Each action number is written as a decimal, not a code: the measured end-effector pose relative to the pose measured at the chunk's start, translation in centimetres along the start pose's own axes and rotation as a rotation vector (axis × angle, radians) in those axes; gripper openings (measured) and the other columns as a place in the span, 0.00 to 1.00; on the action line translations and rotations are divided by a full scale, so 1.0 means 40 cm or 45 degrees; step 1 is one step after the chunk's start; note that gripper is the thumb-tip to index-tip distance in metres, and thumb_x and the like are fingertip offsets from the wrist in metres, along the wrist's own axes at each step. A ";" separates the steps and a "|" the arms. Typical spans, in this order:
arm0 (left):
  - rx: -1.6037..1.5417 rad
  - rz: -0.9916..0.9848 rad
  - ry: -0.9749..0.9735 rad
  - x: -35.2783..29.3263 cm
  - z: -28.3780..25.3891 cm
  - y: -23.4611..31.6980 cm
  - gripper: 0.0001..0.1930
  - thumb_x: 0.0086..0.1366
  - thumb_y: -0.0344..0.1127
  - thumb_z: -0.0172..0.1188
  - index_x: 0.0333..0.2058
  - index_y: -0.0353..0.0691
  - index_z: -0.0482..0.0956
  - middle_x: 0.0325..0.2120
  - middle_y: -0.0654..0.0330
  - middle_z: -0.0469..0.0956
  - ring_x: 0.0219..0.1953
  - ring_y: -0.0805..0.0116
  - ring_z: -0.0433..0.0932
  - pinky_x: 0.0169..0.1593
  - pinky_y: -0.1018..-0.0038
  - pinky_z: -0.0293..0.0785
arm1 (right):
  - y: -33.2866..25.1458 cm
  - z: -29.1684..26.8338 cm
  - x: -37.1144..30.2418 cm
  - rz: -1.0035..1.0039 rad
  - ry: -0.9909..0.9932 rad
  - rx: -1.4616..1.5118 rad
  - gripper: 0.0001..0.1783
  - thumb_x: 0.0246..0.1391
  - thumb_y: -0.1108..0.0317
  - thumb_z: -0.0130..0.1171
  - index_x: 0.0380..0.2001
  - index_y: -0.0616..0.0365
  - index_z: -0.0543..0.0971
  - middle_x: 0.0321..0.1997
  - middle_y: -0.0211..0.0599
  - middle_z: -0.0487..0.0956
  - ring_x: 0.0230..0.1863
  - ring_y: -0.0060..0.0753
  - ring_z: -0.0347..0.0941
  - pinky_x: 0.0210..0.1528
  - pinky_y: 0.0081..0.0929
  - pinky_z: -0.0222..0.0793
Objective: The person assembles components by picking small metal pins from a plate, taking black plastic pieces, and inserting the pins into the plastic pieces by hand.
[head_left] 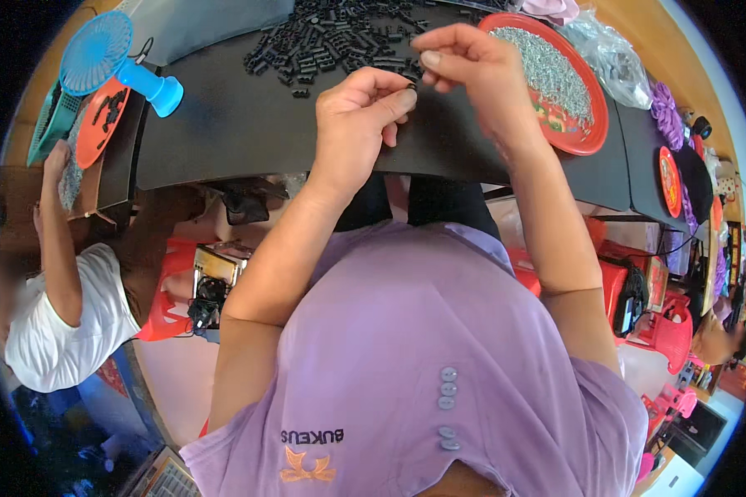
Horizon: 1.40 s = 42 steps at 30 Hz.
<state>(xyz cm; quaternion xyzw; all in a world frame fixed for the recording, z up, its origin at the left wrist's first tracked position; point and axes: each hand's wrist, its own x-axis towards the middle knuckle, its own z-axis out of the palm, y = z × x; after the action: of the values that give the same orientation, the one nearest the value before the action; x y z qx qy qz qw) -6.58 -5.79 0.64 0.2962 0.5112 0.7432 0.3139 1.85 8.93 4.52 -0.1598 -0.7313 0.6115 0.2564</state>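
Over the dark table, my left hand is closed in a pinch, thumb against forefinger. A small black plastic part shows at its fingertips, mostly covered by them. Just to the right, my right hand is raised with thumb and forefinger drawn together and the other fingers curled. Whatever it may hold is too small to make out. Beyond both hands lies a heap of short black plastic parts. Beside my right hand is a red tray filled with small silvery metal pieces.
A blue fan stands at the far left by an orange-red plate with black parts. There a co-worker's hand reaches past a green basket. Clear plastic bags and purple cord lie right of the tray.
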 end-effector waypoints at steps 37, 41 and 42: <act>-0.047 -0.050 0.071 0.002 0.008 0.012 0.03 0.59 0.23 0.63 0.31 0.31 0.79 0.22 0.60 0.77 0.21 0.76 0.74 0.18 0.84 0.65 | 0.070 0.047 -0.078 -0.530 0.123 -0.114 0.08 0.48 0.78 0.62 0.35 0.62 0.80 0.29 0.33 0.77 0.28 0.24 0.75 0.31 0.21 0.70; -0.011 -0.052 0.068 0.000 0.007 0.015 0.03 0.59 0.24 0.63 0.31 0.31 0.79 0.23 0.59 0.78 0.21 0.76 0.75 0.18 0.84 0.66 | 0.056 0.042 -0.084 -0.364 0.080 0.018 0.07 0.50 0.77 0.61 0.35 0.62 0.81 0.29 0.30 0.78 0.28 0.19 0.74 0.31 0.19 0.69; -0.015 -0.058 0.049 0.000 0.005 0.014 0.03 0.60 0.24 0.62 0.32 0.31 0.79 0.23 0.58 0.78 0.22 0.76 0.75 0.19 0.84 0.66 | 0.047 0.045 -0.087 -0.309 0.084 0.092 0.07 0.51 0.77 0.61 0.35 0.62 0.81 0.29 0.29 0.78 0.28 0.17 0.73 0.31 0.18 0.69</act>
<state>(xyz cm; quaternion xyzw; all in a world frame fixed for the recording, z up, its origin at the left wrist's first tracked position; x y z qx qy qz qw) -6.52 -5.82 1.25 0.2683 0.5193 0.7444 0.3227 3.50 5.95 1.85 -0.0808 -0.7140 0.5963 0.3579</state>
